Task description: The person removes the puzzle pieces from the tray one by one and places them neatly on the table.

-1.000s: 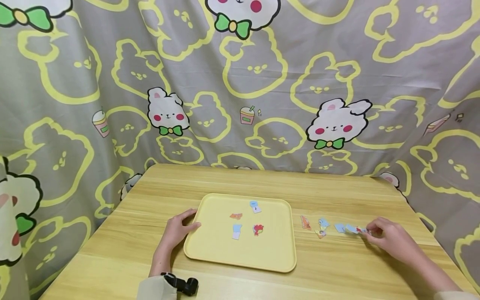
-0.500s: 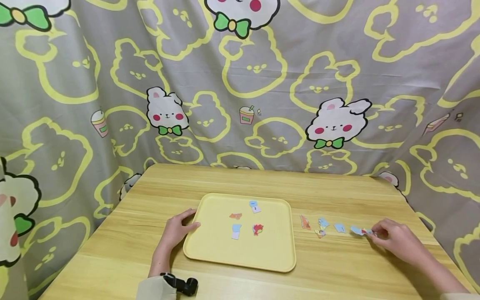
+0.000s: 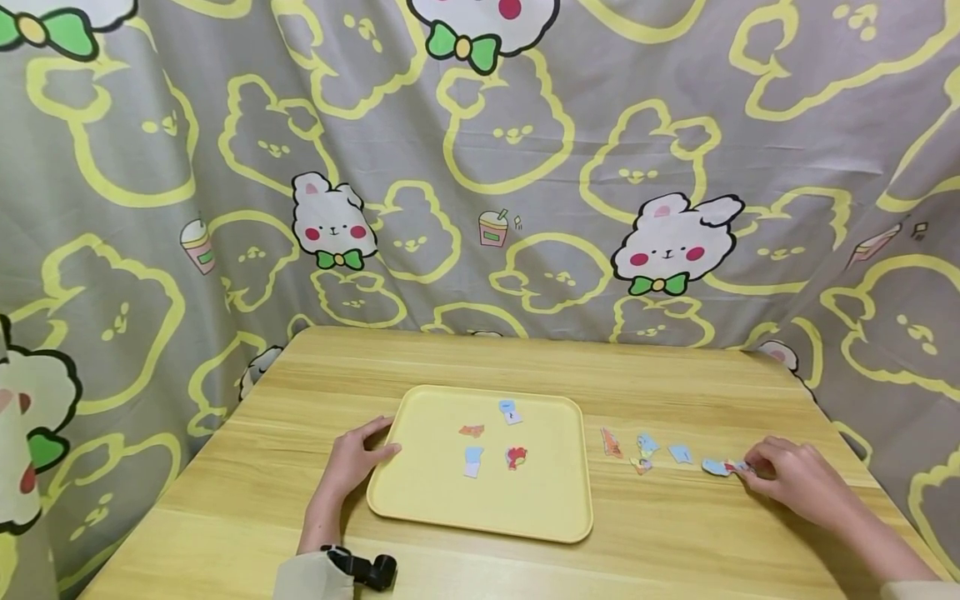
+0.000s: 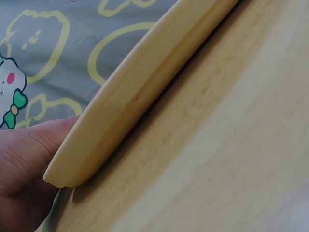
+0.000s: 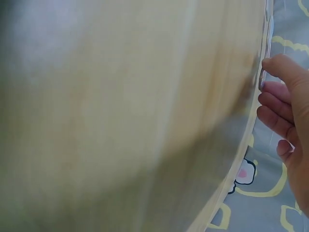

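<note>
My left hand [image 3: 356,458] grips the left rim of the yellow tray [image 3: 420,498], thumb over its edge. In the left wrist view the tray's side wall [image 4: 123,96] leans across the hand. Far to the right, my right hand [image 3: 795,477] pinches a small printed jigsaw piece [image 3: 738,467] between thumb and fingers, low over the table. A light-blue piece [image 3: 714,467] lies right against it. In the right wrist view the thin edge of the held piece [image 5: 262,79] shows at the fingertips; its face is hidden there.
On the tray lie a red piece [image 3: 516,457], an orange piece [image 3: 472,431] and blue-and-white pieces [image 3: 472,461]. Between tray and right hand are an orange piece [image 3: 611,442], a blue piece [image 3: 680,454] and several others. A patterned curtain [image 3: 420,250] surrounds the wooden table [image 3: 345,358].
My right hand has shifted slightly right with the pinched piece, and the light-blue piece beside it has moved right, apart from the blue piece. My left hand stays on the tray.
</note>
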Tool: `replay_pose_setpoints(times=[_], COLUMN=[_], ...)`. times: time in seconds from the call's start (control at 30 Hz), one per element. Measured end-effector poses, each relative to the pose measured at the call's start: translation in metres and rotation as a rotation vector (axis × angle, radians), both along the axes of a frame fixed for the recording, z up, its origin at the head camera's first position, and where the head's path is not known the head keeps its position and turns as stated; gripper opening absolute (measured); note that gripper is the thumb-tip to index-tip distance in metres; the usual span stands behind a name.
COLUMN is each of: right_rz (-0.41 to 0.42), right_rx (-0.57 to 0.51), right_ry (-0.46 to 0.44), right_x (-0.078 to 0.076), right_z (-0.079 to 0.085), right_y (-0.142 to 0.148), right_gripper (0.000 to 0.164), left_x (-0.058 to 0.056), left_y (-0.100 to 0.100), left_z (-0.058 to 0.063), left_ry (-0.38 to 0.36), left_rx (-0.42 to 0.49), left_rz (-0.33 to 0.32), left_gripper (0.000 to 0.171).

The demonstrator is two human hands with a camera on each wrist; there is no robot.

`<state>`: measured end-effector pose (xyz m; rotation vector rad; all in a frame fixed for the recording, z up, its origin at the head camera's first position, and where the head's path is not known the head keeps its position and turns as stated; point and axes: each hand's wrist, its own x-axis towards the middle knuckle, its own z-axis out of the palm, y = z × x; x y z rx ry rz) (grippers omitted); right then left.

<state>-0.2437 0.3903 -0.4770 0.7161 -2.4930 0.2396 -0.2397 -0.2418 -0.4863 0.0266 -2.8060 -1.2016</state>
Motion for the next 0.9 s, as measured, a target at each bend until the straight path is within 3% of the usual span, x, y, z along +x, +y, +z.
replay_pose_setpoints(times=[0.53,0.9], right_rz=[0.065,0.034], right_rx=[0.058,0.045], right_ry=[0.049,0.012], right_x=[-0.0054,-0.002], right_z=[-0.0008,0.0006], right_y=[0.002,0.0005], right_gripper=[0.023,0.024], left_x=[0.0003,0.0007], left_y=[0.0,-0.0002], left_z=[0.0001,0.0007], left_ry=[0.011,0.013], left_rx=[-0.003,-0.001], left_rz=[0.0,0.001], left_gripper=[0.053,0.053])
